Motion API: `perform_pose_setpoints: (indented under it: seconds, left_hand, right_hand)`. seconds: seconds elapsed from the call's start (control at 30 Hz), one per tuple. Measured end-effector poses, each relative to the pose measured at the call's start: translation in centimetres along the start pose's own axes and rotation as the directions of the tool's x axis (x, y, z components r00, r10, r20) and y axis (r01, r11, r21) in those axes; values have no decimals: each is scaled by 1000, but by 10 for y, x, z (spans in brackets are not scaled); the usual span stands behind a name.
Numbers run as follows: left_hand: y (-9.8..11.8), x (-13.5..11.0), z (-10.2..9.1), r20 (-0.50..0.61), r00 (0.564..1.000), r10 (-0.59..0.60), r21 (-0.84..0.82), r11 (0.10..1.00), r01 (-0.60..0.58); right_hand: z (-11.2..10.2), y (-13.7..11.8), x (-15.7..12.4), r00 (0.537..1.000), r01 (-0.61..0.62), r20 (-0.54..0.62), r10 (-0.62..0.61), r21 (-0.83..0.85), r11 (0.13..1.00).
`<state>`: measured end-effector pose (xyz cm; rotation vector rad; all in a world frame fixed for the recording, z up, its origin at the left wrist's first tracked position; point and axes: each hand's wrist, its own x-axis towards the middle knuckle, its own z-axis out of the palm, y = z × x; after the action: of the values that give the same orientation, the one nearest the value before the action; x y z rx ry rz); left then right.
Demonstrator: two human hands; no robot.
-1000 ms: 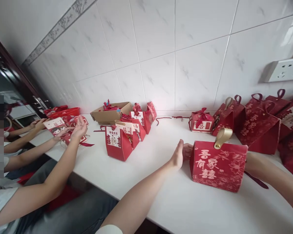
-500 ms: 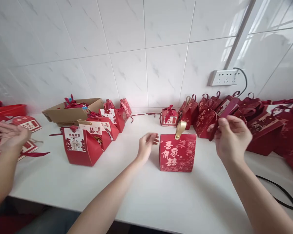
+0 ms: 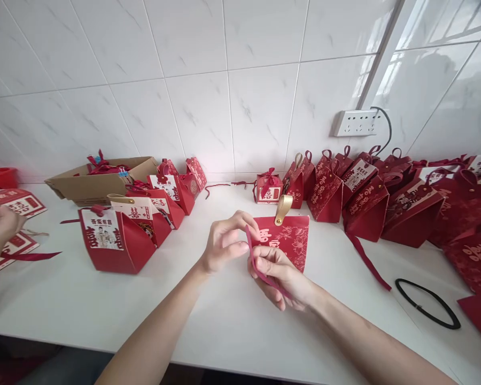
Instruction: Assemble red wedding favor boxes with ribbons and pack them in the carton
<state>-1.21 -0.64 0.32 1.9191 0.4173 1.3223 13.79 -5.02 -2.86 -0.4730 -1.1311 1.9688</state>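
The right hand (image 3: pixel 274 275) has come back from the crowded red boxes (image 3: pixel 324 193), pinching a dark-pink strip (image 3: pixel 261 274) before the gold-handled box (image 3: pixel 294 235), partly hiding it. The left hand (image 3: pixel 226 240) curls at the strip's tip; whether it grips, I can't tell.

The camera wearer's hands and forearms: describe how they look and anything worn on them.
The bare, ungloved left hand and the bare, ungloved right hand show no rings. The uncovered forearms show no sleeve, watch or bracelet.
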Motion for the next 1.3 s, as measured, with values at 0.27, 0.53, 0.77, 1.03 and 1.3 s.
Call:
perform_pose_setpoints:
  seconds: [0.27,0.53,0.77,1.03,1.3]
  left_hand:
    - [5,3,1,-79,977,-200,-150,971,187]
    - [-31,13,-35,-376,701,-606,-385,790,477]
    - [-68,7,-59,-550,527,-648,-269,735,623]
    - [-82,-4,-47,-612,555,-563,105,638,763]
    - [-91,-6,-37,-502,758,-416,694,329,640]
  right_hand:
    - [-12,4,-3,986,-109,143,90,131,985]
    - [-25,19,1,823,-375,424,379,-97,922]
    - [-31,33,7,783,-434,423,455,-151,888]
    - [-29,32,5,784,-436,422,455,-147,888]
    - [-30,35,10,759,-479,448,473,-109,871]
